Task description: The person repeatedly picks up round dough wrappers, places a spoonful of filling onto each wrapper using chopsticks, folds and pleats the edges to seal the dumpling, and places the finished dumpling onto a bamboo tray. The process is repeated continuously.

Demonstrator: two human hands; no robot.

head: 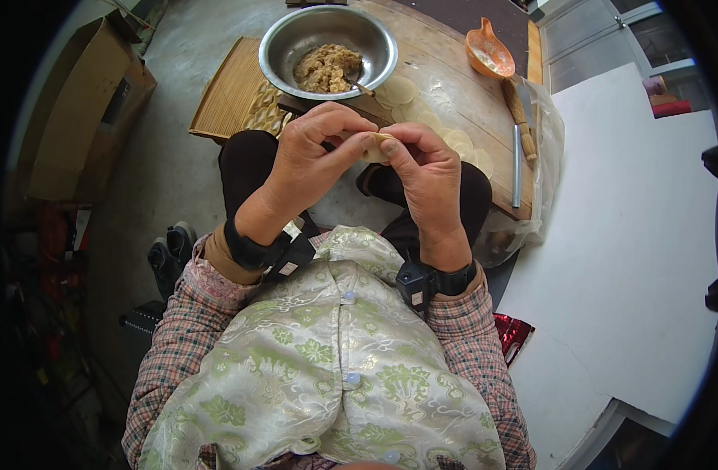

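Observation:
Between my two hands, above the near edge of the wooden board (494, 141), is a folded dumpling (373, 154). My left hand (318, 144) pinches its left side with thumb and fingers. On its right side, the thumb and fingers of my right hand (426, 164) press the dough edge. Just beyond is a steel basin (271, 56) with a mound of minced filling (326, 67) and a utensil handle (362, 88) leaning out of it. Round dough wrappers (403, 91) lie overlapping to the right of the basin. Finished dumplings (265, 108) sit in rows to the left.
The dumplings rest on a slatted reed mat (224, 88). On the board's right are an orange scoop (493, 56) with flour, a straw brush (517, 120) and a metal rod (516, 167). Plastic sheeting (550, 135) hangs over that edge. A cardboard box (80, 117) stands at left.

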